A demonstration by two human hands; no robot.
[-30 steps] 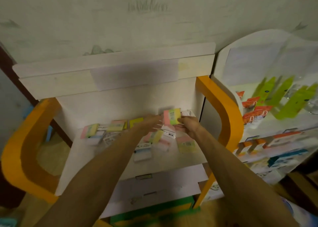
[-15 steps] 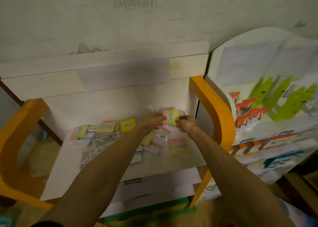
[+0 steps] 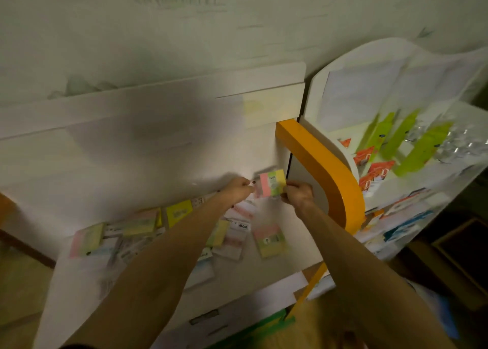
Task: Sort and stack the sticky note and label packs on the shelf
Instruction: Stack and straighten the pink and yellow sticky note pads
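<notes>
Head view: A pink, green and yellow sticky note pack [image 3: 272,182] is held upright above the rear right part of the white shelf [image 3: 274,266], close to the orange side panel [image 3: 326,174]. It is pinched at its left edge by the left hand [image 3: 237,188] and at its lower right edge by the right hand [image 3: 297,195]. Other packs are scattered flat on the shelf, among them a yellow pack [image 3: 179,212] and a pink and yellow pack [image 3: 270,240]. The picture is blurred; finer detail cannot be told. Green packets [image 3: 420,147] are seen on the neighbouring rack.
</notes>
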